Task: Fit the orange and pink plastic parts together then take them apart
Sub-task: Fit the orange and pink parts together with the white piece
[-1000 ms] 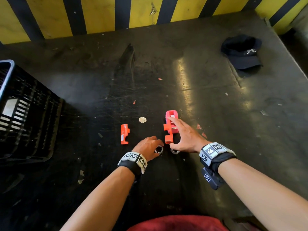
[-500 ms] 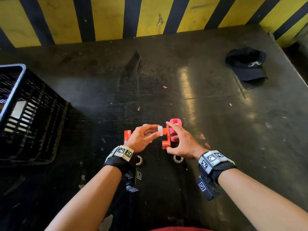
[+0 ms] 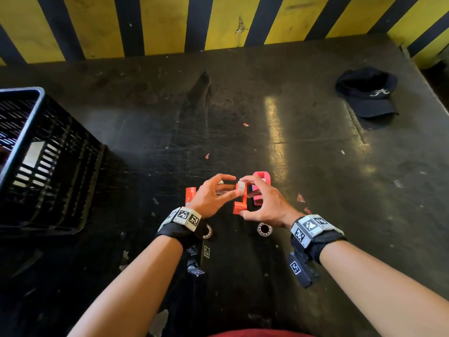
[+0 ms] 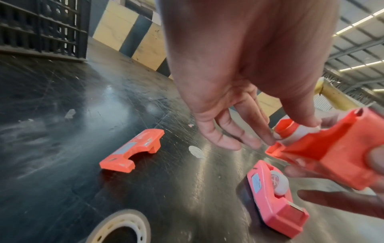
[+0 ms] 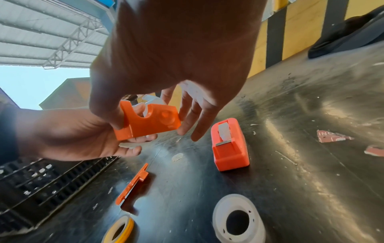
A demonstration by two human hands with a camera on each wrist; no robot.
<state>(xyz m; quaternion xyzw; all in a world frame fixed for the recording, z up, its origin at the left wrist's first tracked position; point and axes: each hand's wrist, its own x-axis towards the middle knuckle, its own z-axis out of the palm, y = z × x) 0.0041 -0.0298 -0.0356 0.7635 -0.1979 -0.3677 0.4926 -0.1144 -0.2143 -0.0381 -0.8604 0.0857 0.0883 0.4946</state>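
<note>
The orange part, a smooth moulded plastic shell with a notch and a flat foot, is lifted off the dark table, its long axis running from 12 to 6 o'clock in the head view. The right hand clamps it, thumb at the lower foot and index finger on the upper end. The left hand pinches a small white piece against the top of that shell, its other fingers spread loosely. The pink part, a blocky dispenser body, lies on the table just at 2 o'clock of the held shell. A flat orange plate lies at 9 o'clock, behind the left hand. Two white ribbed rings sit at 6 o'clock near the wrists.
</note>
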